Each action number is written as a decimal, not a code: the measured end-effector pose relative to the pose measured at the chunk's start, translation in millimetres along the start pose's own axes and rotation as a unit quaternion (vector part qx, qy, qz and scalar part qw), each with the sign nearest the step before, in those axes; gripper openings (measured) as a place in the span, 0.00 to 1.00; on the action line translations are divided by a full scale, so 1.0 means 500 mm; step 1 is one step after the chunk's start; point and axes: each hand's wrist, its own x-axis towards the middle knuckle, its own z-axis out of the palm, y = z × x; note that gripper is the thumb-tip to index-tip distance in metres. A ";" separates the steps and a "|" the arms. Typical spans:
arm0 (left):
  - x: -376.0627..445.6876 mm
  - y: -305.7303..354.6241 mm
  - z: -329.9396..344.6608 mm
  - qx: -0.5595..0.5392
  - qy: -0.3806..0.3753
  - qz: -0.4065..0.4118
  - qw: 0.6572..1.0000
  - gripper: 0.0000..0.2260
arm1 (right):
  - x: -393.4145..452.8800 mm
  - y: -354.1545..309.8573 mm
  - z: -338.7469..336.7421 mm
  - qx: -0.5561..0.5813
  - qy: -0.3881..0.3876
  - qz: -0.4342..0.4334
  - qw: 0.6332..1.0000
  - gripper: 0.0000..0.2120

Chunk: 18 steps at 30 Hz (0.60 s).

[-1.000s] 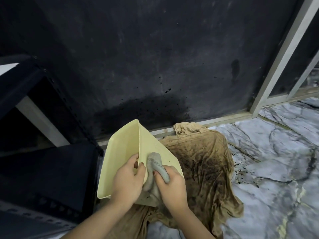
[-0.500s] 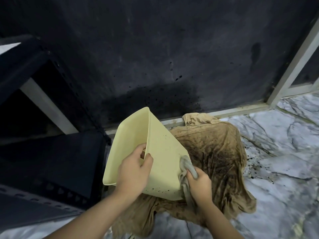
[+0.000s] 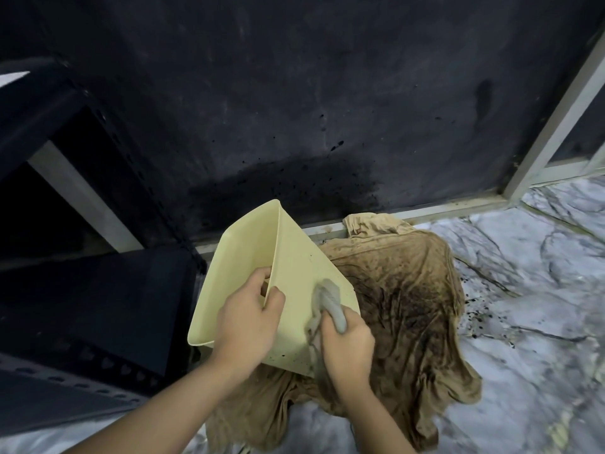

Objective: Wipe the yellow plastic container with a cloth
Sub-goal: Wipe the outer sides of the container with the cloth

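A pale yellow plastic container is held tilted on its side, its open mouth facing left and its outer wall facing me. My left hand grips its near rim, fingers inside and thumb on the outer wall. My right hand holds a bunched grey cloth and presses it against the container's outer wall near the lower right edge. A few dark specks dot the wall near its bottom edge.
A soiled tan cloth lies spread on the marble-pattern floor under the container. Dark specks litter the floor at its right. A black wall rises behind; a dark shelf unit stands at left, a pale frame at right.
My right hand with the grey cloth slid right along the outer wall to its edge, then came back a little toward the middle. My left hand kept its grip on the rim.
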 end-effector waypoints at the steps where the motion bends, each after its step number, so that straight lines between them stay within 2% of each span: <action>1: 0.000 0.000 0.000 0.000 0.002 -0.003 1.000 0.09 | -0.011 -0.018 0.011 0.009 -0.007 -0.036 0.999 0.14; 4: 0.002 -0.002 -0.001 -0.003 0.004 -0.006 1.000 0.08 | -0.028 -0.054 0.030 0.012 -0.012 -0.138 0.990 0.16; 6: 0.003 -0.005 -0.003 -0.005 0.004 -0.005 1.000 0.09 | -0.030 -0.063 0.030 0.012 -0.017 -0.161 0.987 0.19; 7: 0.004 -0.006 -0.003 -0.006 0.003 -0.004 1.000 0.09 | -0.026 -0.061 0.029 0.016 -0.023 -0.160 0.987 0.17; 10: 0.004 -0.006 -0.004 -0.001 -0.001 -0.001 1.000 0.08 | -0.007 -0.043 0.024 0.029 -0.041 -0.124 0.991 0.09; 13: 0.004 -0.004 -0.004 -0.003 -0.003 -0.003 1.000 0.08 | 0.013 -0.024 0.012 0.031 -0.042 -0.078 0.996 0.12; 18: 0.005 -0.005 -0.008 -0.007 -0.014 0.001 1.000 0.08 | 0.045 0.026 -0.004 0.020 -0.033 0.003 0.999 0.10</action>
